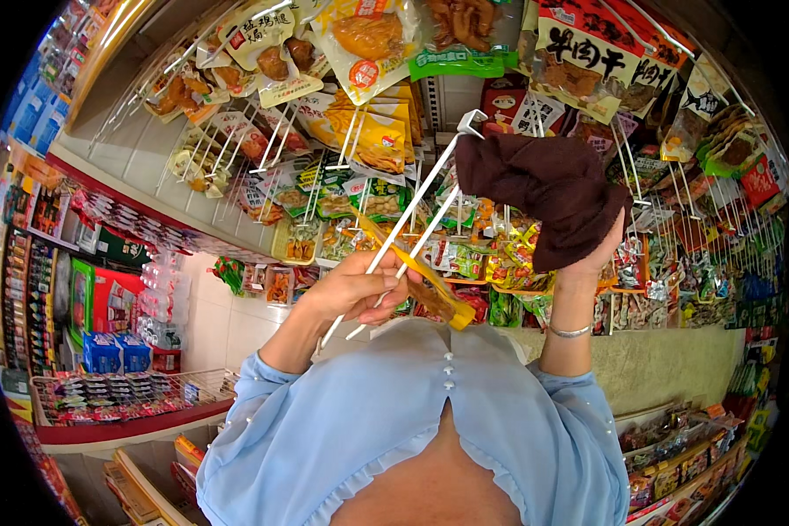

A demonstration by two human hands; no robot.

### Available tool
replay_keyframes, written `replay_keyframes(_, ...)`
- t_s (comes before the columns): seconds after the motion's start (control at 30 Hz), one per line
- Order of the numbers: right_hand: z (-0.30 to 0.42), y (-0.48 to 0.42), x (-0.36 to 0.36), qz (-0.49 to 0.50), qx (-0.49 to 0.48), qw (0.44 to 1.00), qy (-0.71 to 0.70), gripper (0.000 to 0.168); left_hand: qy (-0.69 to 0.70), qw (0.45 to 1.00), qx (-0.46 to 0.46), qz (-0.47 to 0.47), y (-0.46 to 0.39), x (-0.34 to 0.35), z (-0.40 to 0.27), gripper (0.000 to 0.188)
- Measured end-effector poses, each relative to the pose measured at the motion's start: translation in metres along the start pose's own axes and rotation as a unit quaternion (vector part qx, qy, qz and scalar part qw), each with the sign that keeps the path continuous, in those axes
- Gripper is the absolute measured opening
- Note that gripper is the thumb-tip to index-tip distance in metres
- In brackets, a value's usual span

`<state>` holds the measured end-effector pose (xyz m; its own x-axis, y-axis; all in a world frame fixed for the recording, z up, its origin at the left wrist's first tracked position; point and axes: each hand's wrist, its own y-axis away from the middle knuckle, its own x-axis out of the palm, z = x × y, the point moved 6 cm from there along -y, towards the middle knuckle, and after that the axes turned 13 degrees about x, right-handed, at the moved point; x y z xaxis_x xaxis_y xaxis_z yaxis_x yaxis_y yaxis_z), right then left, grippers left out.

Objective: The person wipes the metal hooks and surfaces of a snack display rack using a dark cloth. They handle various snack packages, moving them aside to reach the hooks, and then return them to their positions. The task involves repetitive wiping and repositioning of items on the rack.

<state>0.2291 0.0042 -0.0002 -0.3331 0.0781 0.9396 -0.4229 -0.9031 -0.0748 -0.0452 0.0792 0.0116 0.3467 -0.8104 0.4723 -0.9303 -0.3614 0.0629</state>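
Observation:
My left hand (361, 286) grips a white double-prong metal display hook (404, 227), its bracket end pointing up and away from me. A yellow-edged snack packet (427, 283) is also at this hand, crossing the hook; whether it hangs on a prong or is held by the fingers, I cannot tell. My right hand (598, 253) holds a dark brown cloth (546, 191), which covers most of its fingers. The cloth lies beside the bracket end of the hook; whether they touch is unclear.
Ahead, packaged snacks such as a white-and-yellow pouch (368, 46) and a red-topped pouch (585, 59) hang from wire hooks (283, 138). Lower bins hold small packets (513, 260). At the left are a wire basket of packets (131, 394) and wrapped bottles (164, 296). More shelves stand at lower right (687, 460).

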Motion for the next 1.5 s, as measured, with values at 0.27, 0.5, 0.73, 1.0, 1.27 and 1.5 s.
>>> replay_keyframes(0.27, -0.029, -0.011, -0.019, 0.058, 0.079, 0.995, 0.023, 0.044, 0.058, 0.998, -0.005, 0.013, 0.007, 0.009, -0.002, 0.022)
replay_keyframes(0.5, -0.072, -0.041, 0.013, 0.029, 0.164, 0.984, 0.061, 0.025, -0.059, 0.996, -0.037, 0.049, 0.004, 0.022, 0.0, 0.018)
replay_keyframes(0.73, -0.064, -0.042, -0.01, -0.075, 0.189, 0.951, 0.233, 0.019, -0.531, 0.846, 0.026, 0.044, 0.009, 0.005, -0.012, 0.015)
replay_keyframes(1.0, -0.067, -0.027, -0.028, -0.093, 0.173, 0.939, 0.283, 0.014, -0.7, 0.714, -0.006, 0.014, 0.017, -0.015, -0.022, 0.024)
replay_keyframes(1.27, -0.057, -0.011, -0.018, -0.022, 0.188, 0.973, 0.135, 0.038, -0.76, 0.65, 0.004, 0.003, 0.023, -0.021, -0.035, 0.022)
replay_keyframes(1.5, -0.09, -0.043, -0.013, 0.051, -0.067, 0.429, 0.899, 0.037, -0.797, 0.602, 0.014, 0.039, 0.016, -0.011, -0.031, 0.019)
